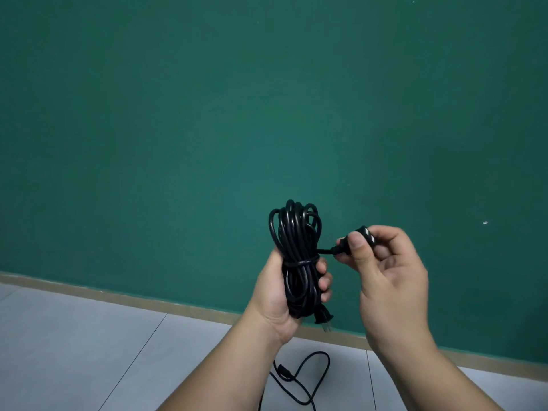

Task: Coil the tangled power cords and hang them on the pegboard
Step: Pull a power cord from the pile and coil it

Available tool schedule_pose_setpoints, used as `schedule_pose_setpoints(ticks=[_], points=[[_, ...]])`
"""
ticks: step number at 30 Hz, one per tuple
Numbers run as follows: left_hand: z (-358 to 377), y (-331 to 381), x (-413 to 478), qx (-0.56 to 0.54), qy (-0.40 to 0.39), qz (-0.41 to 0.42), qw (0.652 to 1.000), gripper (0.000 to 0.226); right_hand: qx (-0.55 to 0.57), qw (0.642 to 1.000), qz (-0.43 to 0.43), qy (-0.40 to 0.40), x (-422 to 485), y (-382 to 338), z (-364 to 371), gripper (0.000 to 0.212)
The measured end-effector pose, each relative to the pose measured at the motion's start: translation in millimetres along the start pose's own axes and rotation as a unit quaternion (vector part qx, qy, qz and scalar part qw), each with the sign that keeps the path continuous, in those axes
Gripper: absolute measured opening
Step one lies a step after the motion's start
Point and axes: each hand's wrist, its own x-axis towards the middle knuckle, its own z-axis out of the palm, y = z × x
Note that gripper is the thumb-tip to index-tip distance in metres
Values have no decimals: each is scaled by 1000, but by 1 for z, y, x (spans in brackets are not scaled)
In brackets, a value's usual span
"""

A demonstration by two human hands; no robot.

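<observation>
Right now your left hand [277,295] grips the coiled black cord [293,253] upright in front of the green wall [207,114], fingers curled round its lower half, w/ one turn wrapped across the middle. Its pronged plug [323,318] hangs below. Your right hand [385,271] pinches the socket end [357,237] just beside the coil. Another loose cord [299,378] lies on the tiled floor [89,336].

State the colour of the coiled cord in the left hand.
Black. The coiled cord shows best in the head view.
</observation>
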Motion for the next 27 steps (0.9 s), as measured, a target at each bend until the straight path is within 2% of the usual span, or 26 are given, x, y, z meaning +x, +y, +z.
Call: schedule_pose_setpoints(ticks=[5, 9, 13, 16, 19, 23, 27], points=[[-6, -2, 3, -51, -26, -26, 998, 54, -7, 997, -1, -78, 1, -4, -5, 18], [-7, -9, 1, -57, -64, -66, 994, 56, -122, 990, -30, -59, 4, 0, -12, 16], [0, -13, 0, -25, -93, -89, 991, 59, -268, 952, -136, -57, -1, 8, -10, 22], [3, -9, -1, -21, -64, -66, 996, 54, -276, 946, -122, -119, -9, 10, -6, 43], [-1, -4, -1, -3, -52, -49, 997, 55, -249, 950, -84, -171, -15, 9, -3, 45], [-9, -2, -3, 35, -83, -56, 994, 77, -179, 978, -55, -88, -10, 0, -3, 37], [-9, -2, -4, 40, -104, -49, 993, 83, -204, 975, -68, -54, -7, -4, -4, 22]])
